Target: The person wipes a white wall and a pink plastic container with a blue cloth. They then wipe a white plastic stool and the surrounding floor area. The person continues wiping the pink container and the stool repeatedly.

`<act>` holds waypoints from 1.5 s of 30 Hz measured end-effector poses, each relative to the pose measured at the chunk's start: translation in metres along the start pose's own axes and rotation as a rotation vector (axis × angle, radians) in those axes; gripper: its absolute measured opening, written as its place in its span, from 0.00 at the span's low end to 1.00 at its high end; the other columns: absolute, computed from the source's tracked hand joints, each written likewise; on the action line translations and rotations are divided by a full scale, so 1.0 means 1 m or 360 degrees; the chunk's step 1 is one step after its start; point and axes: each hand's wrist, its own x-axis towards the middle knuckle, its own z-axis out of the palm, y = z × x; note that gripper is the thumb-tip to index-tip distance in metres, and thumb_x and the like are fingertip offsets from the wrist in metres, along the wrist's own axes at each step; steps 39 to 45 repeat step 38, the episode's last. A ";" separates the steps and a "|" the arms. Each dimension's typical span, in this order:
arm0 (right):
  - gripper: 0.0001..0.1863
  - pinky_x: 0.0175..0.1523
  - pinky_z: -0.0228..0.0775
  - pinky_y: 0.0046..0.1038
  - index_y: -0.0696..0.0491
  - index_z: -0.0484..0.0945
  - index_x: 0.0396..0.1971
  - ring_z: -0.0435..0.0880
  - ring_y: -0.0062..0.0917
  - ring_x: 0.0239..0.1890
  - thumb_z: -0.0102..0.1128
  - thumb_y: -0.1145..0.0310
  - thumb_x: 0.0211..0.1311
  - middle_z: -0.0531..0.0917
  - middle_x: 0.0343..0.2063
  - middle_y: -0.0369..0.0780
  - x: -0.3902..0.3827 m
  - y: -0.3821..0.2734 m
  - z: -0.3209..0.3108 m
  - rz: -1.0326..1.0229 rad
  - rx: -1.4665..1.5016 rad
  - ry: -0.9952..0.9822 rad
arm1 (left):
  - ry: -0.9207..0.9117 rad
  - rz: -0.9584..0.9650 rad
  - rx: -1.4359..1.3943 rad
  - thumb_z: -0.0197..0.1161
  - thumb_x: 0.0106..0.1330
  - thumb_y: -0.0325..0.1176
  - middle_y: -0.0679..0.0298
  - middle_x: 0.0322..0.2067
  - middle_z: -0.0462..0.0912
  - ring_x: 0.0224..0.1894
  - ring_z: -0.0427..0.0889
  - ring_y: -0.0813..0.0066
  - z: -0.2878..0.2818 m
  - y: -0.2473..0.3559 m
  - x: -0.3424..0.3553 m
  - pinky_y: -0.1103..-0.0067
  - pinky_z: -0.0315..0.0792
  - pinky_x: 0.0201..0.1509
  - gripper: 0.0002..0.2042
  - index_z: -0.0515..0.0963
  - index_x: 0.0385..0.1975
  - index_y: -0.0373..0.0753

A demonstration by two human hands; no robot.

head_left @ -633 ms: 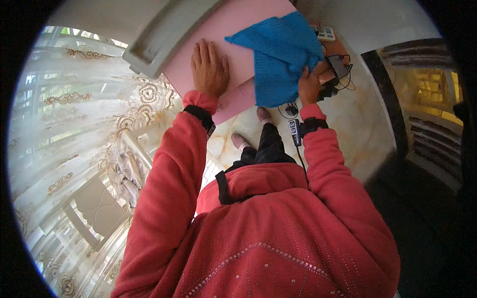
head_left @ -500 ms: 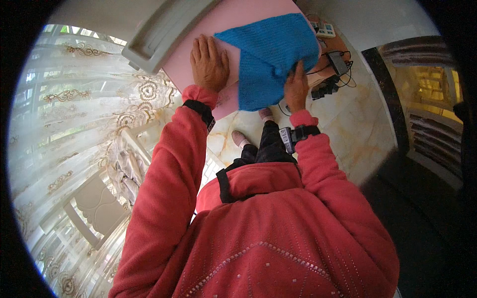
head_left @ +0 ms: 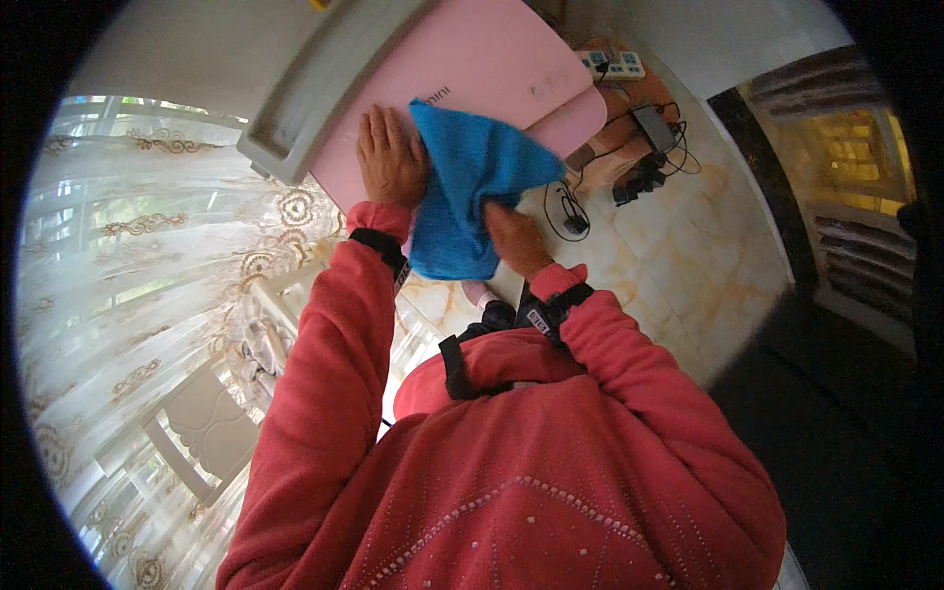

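Observation:
A blue cloth point(head_left: 467, 167) lies partly over a pink panel point(head_left: 497, 64), its lower part hanging past the near edge. My right hand point(head_left: 516, 236) is closed on the right side of the cloth, bunching it into folds. Its fingertips are partly hidden in the fabric. My left hand point(head_left: 391, 162) rests flat on the pink surface, just left of the cloth, with fingers stretched out. A grey-white curved frame point(head_left: 295, 108) borders the panel on its far left side.
Right of the panel, a white power strip point(head_left: 619, 66), a black adapter point(head_left: 654, 128) and tangled cables lie on a brown stand point(head_left: 629, 98). Sheer patterned curtains point(head_left: 147, 226) hang at left, beside a white chair point(head_left: 208, 423). Below is a marbled tile floor point(head_left: 678, 236).
My right hand has drawn the cloth left and toward me, uncovering the panel's far right part. My left hand stays flat, slightly lower left in view.

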 end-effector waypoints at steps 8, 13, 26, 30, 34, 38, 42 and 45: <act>0.27 0.45 0.70 0.48 0.56 0.62 0.62 0.78 0.56 0.42 0.50 0.66 0.63 0.79 0.40 0.59 0.055 0.084 -0.094 0.0512 -0.0201 0.0350 | -0.0068 -0.0005 0.0046 0.54 0.64 0.39 0.41 0.63 0.60 0.66 0.59 0.42 -0.002 0.002 0.003 0.55 0.54 0.67 0.28 0.63 0.60 0.28; 0.29 0.54 0.64 0.45 0.57 0.59 0.65 0.75 0.52 0.50 0.48 0.64 0.66 0.72 0.53 0.59 0.072 0.103 -0.118 0.0509 -0.0419 0.0297 | -0.0047 -0.0070 -0.0046 0.56 0.62 0.36 0.39 0.61 0.63 0.64 0.61 0.40 -0.007 0.007 0.003 0.56 0.56 0.68 0.26 0.64 0.58 0.27; 0.18 0.33 0.71 0.44 0.64 0.67 0.49 0.78 0.51 0.27 0.51 0.71 0.61 0.79 0.31 0.56 0.049 0.063 -0.102 -0.0351 -0.0324 -0.0735 | -0.0076 -0.0261 -0.0191 0.57 0.59 0.40 0.42 0.64 0.60 0.67 0.58 0.44 -0.012 0.008 0.004 0.58 0.54 0.69 0.31 0.63 0.60 0.28; 0.20 0.27 0.70 0.42 0.60 0.67 0.50 0.78 0.48 0.24 0.54 0.70 0.59 0.78 0.24 0.53 0.056 0.023 -0.063 -0.0702 -0.0160 -0.0974 | -0.0063 -0.0261 -0.0194 0.56 0.62 0.42 0.42 0.64 0.59 0.68 0.57 0.45 -0.014 0.010 0.002 0.59 0.53 0.69 0.30 0.63 0.60 0.27; 0.26 0.28 0.70 0.46 0.59 0.62 0.57 0.79 0.52 0.24 0.55 0.67 0.60 0.79 0.25 0.56 0.062 -0.015 -0.032 -0.1038 -0.0100 -0.1254 | -0.0001 -0.0219 -0.0225 0.58 0.59 0.41 0.42 0.64 0.60 0.68 0.57 0.45 -0.008 0.005 -0.002 0.59 0.53 0.69 0.31 0.64 0.59 0.27; 0.28 0.27 0.71 0.45 0.58 0.61 0.58 0.79 0.52 0.24 0.56 0.65 0.60 0.80 0.25 0.55 0.068 -0.050 -0.013 -0.0800 -0.0365 -0.1456 | 0.0004 -0.0132 -0.0179 0.61 0.59 0.43 0.44 0.65 0.58 0.68 0.55 0.44 0.003 -0.002 -0.006 0.57 0.52 0.70 0.35 0.60 0.62 0.28; 0.28 0.27 0.71 0.45 0.58 0.61 0.58 0.79 0.52 0.24 0.56 0.65 0.60 0.80 0.25 0.55 0.068 -0.050 -0.013 -0.0800 -0.0365 -0.1456 | 0.0004 -0.0132 -0.0179 0.61 0.59 0.43 0.44 0.65 0.58 0.68 0.55 0.44 0.003 -0.002 -0.006 0.57 0.52 0.70 0.35 0.60 0.62 0.28; 0.28 0.27 0.71 0.45 0.58 0.61 0.58 0.79 0.52 0.24 0.56 0.65 0.60 0.80 0.25 0.55 0.068 -0.050 -0.013 -0.0800 -0.0365 -0.1456 | 0.0004 -0.0132 -0.0179 0.61 0.59 0.43 0.44 0.65 0.58 0.68 0.55 0.44 0.003 -0.002 -0.006 0.57 0.52 0.70 0.35 0.60 0.62 0.28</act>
